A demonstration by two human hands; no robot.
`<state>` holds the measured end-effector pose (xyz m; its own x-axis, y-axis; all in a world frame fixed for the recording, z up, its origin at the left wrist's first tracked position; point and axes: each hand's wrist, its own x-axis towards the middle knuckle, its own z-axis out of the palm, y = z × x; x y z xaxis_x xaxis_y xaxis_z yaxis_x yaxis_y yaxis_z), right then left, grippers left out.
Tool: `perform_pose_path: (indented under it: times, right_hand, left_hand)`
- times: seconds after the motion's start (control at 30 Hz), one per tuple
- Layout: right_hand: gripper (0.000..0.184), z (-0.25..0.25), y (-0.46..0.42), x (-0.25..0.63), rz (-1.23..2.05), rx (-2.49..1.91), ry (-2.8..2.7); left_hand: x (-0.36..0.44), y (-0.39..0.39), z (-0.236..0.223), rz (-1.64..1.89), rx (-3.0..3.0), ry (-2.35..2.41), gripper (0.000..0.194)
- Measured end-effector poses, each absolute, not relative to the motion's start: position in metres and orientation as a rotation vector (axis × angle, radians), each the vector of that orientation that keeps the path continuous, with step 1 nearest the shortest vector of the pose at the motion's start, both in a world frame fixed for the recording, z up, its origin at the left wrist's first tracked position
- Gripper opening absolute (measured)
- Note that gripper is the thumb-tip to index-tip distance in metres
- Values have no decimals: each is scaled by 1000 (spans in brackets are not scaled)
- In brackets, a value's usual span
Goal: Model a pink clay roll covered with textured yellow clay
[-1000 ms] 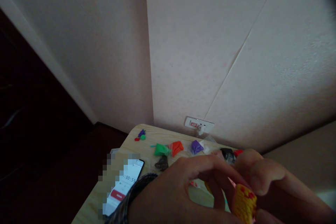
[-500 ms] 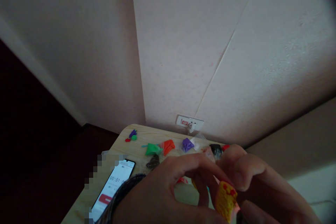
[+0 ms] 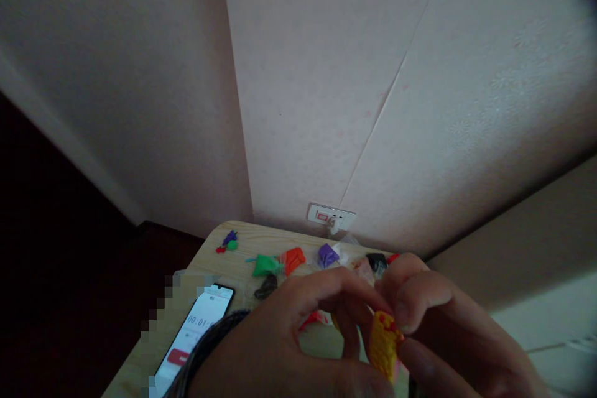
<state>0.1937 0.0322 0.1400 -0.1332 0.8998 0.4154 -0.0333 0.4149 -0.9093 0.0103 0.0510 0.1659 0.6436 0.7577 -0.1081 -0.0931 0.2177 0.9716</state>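
Between my two hands is a small yellow modelling-clay piece with red dots along its top end and a bit of pink at its lower side. My left hand pinches it from the left, fingers curled around its back and the thumb low in front. From the right, my right hand presses fingertips on its dotted top and right side. Behind my left hand, bright red clay shows on the table, partly hidden. A dark sleeve cuff circles my left wrist.
Wrapped clay lies along the wooden table's back: green, orange, purple and black. Small clay shapes sit at the far-left corner. A phone showing a timer lies left. A wall socket holds a plug.
The view has shifted slightly, so the table and hands appear a little further left. A lower finger of my right hand has closed against the yellow clay piece's right side.
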Motion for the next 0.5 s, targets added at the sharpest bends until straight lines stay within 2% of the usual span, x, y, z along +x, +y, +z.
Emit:
perform_pose_path:
  times: [0.37,0.5]
  right_hand:
    - [40,137,30,193,964,-815,-1473]
    - [22,136,30,194,995,-777,-1547]
  left_hand:
    - [8,53,166,624,1180,625,23]
    - [8,52,164,634,1198,618,24]
